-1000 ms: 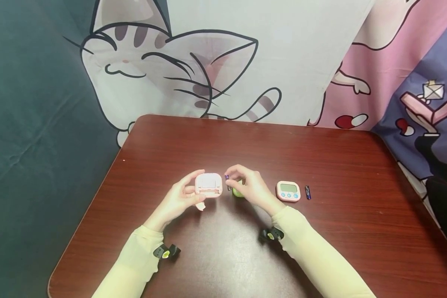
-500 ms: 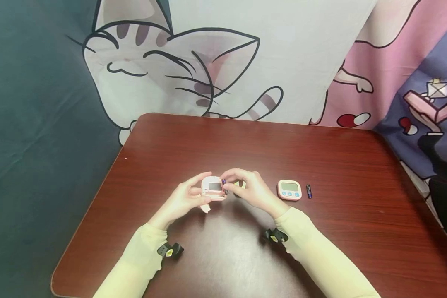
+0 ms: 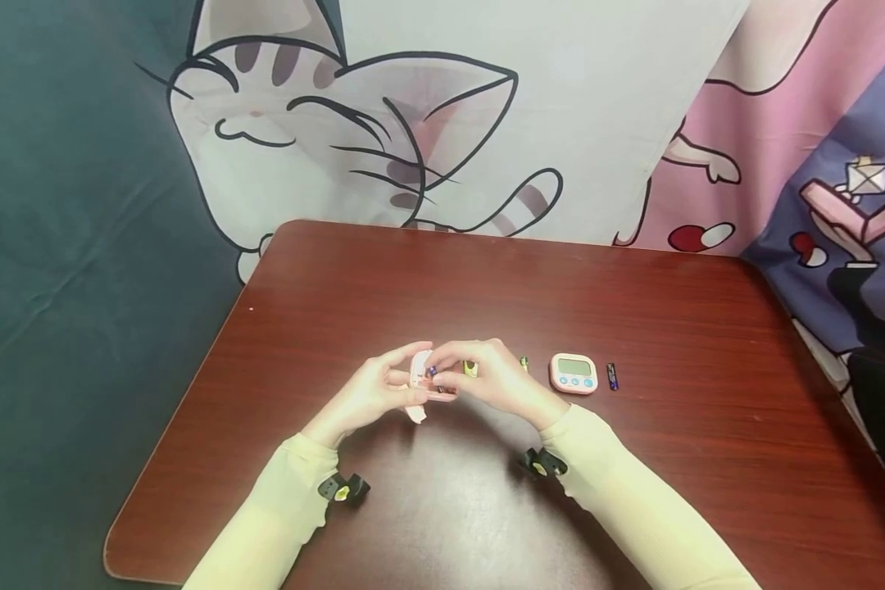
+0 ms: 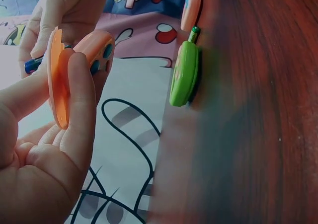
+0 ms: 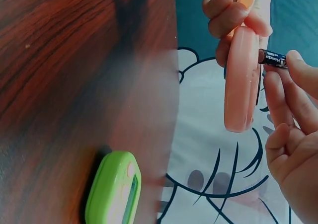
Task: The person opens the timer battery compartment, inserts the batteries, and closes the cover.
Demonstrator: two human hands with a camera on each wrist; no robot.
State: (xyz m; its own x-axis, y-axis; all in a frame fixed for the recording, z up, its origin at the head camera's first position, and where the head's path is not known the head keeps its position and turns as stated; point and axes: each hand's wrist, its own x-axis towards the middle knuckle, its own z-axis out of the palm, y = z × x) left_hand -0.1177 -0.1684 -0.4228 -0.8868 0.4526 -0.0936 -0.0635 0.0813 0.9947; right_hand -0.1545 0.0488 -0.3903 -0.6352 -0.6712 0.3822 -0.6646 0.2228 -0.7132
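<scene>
Left hand (image 3: 372,385): raised over the desk (image 3: 383,279); fingers curled, gripping the pink timer (image 5: 240,85) by one edge, with the cover (image 4: 56,80) among the same fingers.
Right hand (image 3: 494,373): close beside the left; thumb and fingers pinching a battery (image 5: 274,59).
Pink timer: off the desk, between the two hands; tilted, back side up, blue buttons on the side toward the desk.
Pinched battery: dark wrapper with white lettering; one end at the back of the pink timer; whether seated, I cannot tell.
Cover: thin, orange-pink, separate from the timer's back.
Green timer (image 5: 112,189): lying on the desk; from the head view, partly hidden by the right hand.
Green battery (image 4: 194,34): on the desk, just beside the green timer.
Second timer (image 3: 574,374): on the desk, on the person's right; display and three blue buttons up.
Loose battery (image 3: 612,376): near the second timer, apart from it.
Backdrop (image 3: 590,98): cloth behind the desk, printed with a striped cat.
</scene>
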